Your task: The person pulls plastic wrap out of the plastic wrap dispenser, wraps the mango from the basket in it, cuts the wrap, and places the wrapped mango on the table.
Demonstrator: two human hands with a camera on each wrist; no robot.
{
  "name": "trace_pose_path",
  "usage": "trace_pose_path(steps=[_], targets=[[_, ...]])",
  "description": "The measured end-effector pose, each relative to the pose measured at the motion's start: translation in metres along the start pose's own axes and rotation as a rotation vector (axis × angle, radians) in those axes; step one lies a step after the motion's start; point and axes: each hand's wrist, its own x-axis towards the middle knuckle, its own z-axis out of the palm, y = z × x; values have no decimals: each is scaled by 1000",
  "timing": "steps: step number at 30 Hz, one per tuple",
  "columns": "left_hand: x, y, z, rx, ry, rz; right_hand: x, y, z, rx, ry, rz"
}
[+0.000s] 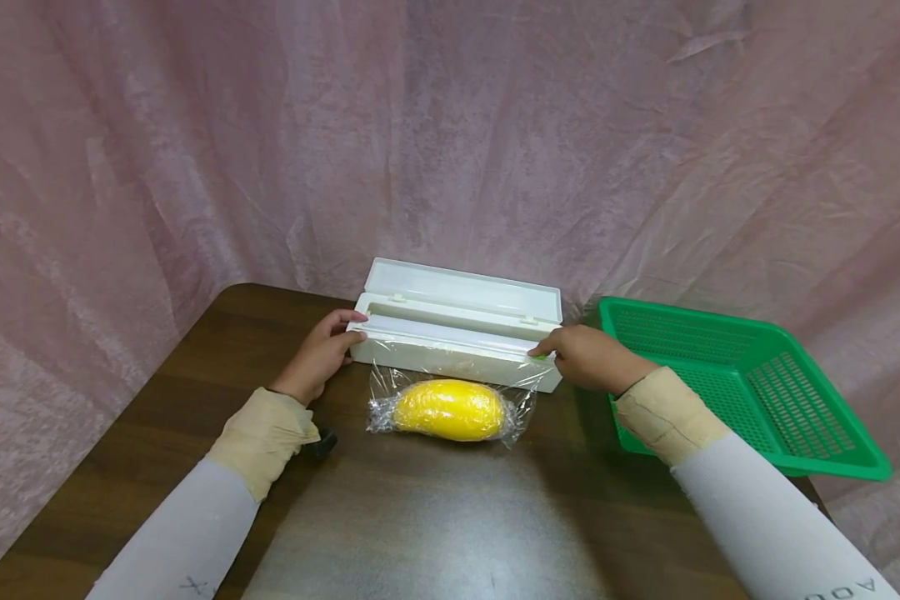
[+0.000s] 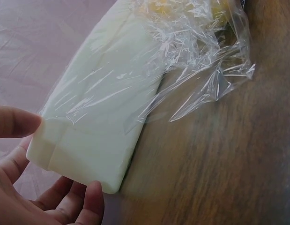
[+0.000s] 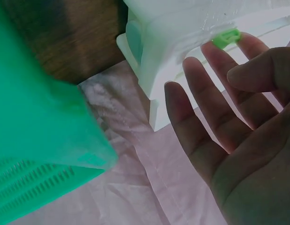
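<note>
A white cling film dispenser [image 1: 457, 342] lies across the table, its hinged lid [image 1: 465, 287] raised at the back and a film roll inside. My left hand [image 1: 321, 354] holds its left end; the left wrist view shows thumb and fingers around that end [image 2: 84, 159]. At the right end, my right hand [image 1: 596, 358] touches the small green slide cutter [image 3: 226, 38] with its fingertips. The right fingers look fairly straight, with the thumb apart from the cutter. In front of the dispenser lies a yellow oblong item [image 1: 450, 410] in clear film [image 1: 381, 414], with film stretching up to the dispenser.
A green perforated basket [image 1: 810, 400] stands at the right, close to my right forearm. The brown wooden table [image 1: 420, 517] has its back-left corner in view. A pink curtain [image 1: 450, 150] hangs behind it.
</note>
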Motion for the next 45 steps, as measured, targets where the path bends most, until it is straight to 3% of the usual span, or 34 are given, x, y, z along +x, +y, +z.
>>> trace_pose_path(steps=[17,39,45], targets=[[-1,1,1,0,-9,-1,-8,2,-5,-32,-42,50],[0,1,3,10,-7,-11,-18,0,-7,-94,-39,27],[-1,1,2,7,-6,-11,-21,-2,-8,-116,-64,72]])
